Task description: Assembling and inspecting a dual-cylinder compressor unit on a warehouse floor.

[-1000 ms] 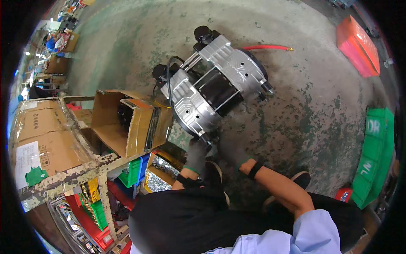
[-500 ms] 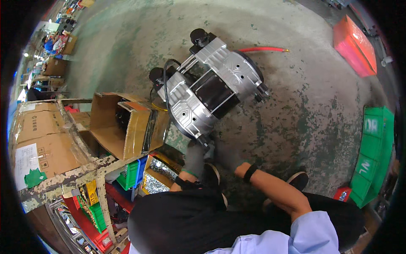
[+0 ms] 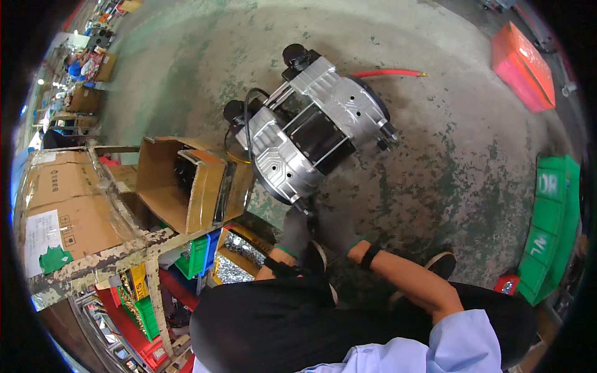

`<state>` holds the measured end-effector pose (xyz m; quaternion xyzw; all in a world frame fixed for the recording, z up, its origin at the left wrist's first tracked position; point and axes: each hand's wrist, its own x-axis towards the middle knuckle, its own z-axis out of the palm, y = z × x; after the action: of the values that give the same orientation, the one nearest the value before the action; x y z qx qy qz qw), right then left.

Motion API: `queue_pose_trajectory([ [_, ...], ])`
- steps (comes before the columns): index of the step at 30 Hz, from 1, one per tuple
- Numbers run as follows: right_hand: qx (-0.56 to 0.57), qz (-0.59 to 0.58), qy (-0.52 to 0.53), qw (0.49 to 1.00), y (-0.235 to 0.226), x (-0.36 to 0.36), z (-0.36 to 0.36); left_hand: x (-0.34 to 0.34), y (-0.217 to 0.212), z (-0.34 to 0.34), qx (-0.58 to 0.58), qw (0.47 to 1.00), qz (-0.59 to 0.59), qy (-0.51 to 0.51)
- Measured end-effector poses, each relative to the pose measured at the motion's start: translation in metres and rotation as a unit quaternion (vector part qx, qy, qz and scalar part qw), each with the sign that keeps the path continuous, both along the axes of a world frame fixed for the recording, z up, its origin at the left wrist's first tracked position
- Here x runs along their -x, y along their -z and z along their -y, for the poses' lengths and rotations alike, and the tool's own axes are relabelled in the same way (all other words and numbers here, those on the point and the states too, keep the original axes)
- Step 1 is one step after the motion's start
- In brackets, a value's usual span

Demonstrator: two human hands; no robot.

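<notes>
A silver twin-head air compressor pump (image 3: 308, 127) with a black middle body stands tilted across the floor in front of me. Just below its near end, by a small metal fitting (image 3: 301, 206), is my left hand (image 3: 295, 231) in a grey glove. Its fingers look curled round something dark that I cannot make out. My right hand (image 3: 336, 232), also in a grey glove, is close beside it on the right. Blur and shadow hide its fingers. A black hose (image 3: 247, 124) curves along the pump's left side. From the far end runs a red hose (image 3: 392, 73) with a brass tip.
On the left, a worn metal frame (image 3: 93, 260) carries a taped carton (image 3: 71, 205) and an opened carton (image 3: 163, 189). Below are green bins (image 3: 194, 257) and a box of small metal parts (image 3: 233, 267). Green crates (image 3: 547, 227) and an orange-red box (image 3: 522, 68) stand at right.
The whole view has shifted slightly, the pump appearing a little further right and lower. My right hand has drawn a bit nearer to the left one; both stay at the pump's near end.
</notes>
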<state>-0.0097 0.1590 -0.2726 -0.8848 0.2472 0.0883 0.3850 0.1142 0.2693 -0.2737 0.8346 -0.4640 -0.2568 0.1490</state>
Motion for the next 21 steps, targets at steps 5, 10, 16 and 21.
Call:
queue_pose_trajectory([
  [5,0.011,0.052,0.009,0.999,0.007,-0.001,0.011,0.006,-0.005,0.004,0.130,0.949,-0.205,-0.201],
  [10,0.011,0.046,-0.012,0.999,0.019,0.003,-0.002,0.007,-0.014,0.009,0.030,0.998,0.055,0.004],
  [16,-0.109,-0.001,-0.047,0.993,-0.025,-0.010,0.017,0.001,-0.011,-0.004,0.109,0.991,0.006,-0.073],
  [21,-0.043,0.099,0.008,0.994,0.003,0.013,0.004,0.005,0.008,0.002,0.113,0.913,-0.254,-0.297],
])
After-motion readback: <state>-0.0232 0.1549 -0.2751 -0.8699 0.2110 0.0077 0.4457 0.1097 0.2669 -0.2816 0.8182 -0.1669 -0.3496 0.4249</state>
